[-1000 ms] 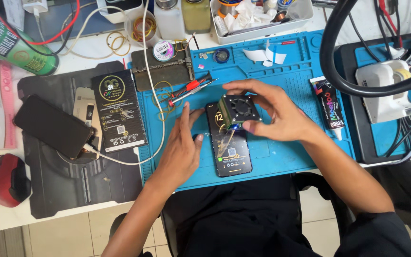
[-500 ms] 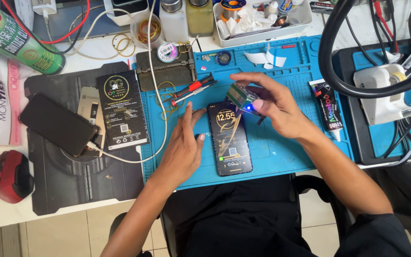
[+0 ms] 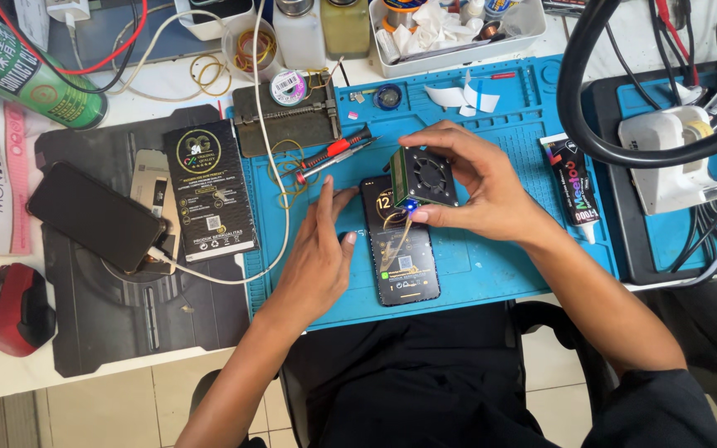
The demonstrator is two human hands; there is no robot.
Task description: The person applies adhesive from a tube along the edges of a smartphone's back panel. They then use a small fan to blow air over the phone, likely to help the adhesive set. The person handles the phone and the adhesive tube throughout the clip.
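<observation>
While the red mouse (image 3: 12, 309) sits at the far nine o'clock edge of the surface (image 3: 126, 348), a green spray can (image 3: 26, 70) lies tilted up at ten o'clock. Just right of the mouse, a dark phone (image 3: 93, 217) rests on a black mat (image 3: 126, 307), plugged into a white cable (image 3: 269, 149), and a black box (image 3: 209, 189) lies beside it. Next comes the blue work mat (image 3: 491, 265). On it the left hand (image 3: 313, 257) lies flat, fingers (image 3: 326, 199) loosely spread and gripping nothing, its side touching the left edge of a lit phone (image 3: 400, 249) that lies face up near the middle. A red-handled screwdriver (image 3: 334, 152) lies just above that hand, at about eleven o'clock from the phone. Over the phone's top end, the right hand (image 3: 483, 195) has its fingers (image 3: 425, 137) wrapped round a small square fan unit (image 3: 422, 177), held tilted with a blue light glowing at its lower edge. Farther right, at three o'clock, a black glue tube (image 3: 570, 189) lies on the mat, and beyond it a white tool (image 3: 665, 153) sits under a black ring (image 3: 591, 124).
</observation>
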